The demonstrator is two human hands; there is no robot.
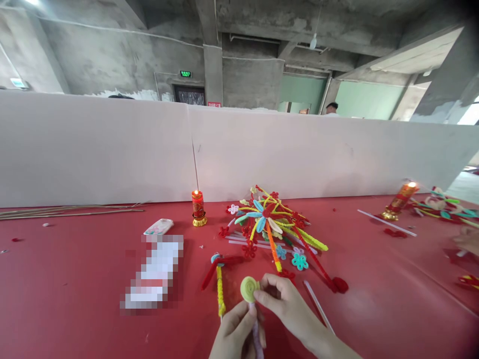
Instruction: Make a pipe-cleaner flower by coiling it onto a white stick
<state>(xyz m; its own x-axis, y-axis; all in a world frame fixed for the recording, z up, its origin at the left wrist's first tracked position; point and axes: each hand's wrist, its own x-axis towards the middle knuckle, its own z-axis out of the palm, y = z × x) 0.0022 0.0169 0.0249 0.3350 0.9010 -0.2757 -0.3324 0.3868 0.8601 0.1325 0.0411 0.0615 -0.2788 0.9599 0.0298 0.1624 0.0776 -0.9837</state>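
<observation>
Yellow coil [249,288], pinched by right hand [284,304], left hand [235,334] on stem

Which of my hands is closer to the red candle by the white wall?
Left. Your left hand sits below the red candle and slightly right of it; your right hand is farther right, pinching the yellow coil.

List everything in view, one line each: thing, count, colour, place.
coiled fuzzy pipe-cleaner spiral: one, pale yellow-green, between both hands
pile of pipe-cleaner flowers: one, multicoloured, table centre
bent pipe-cleaner stems: one cluster, red, yellow, blue, left of the hands
electric candle: one, red and gold, by the partition
second candle: one, red and gold, far right
thin sticks: several, brown, far left
red table cover: one
left hand: holds the stem
right hand: pinches the spiral
</observation>
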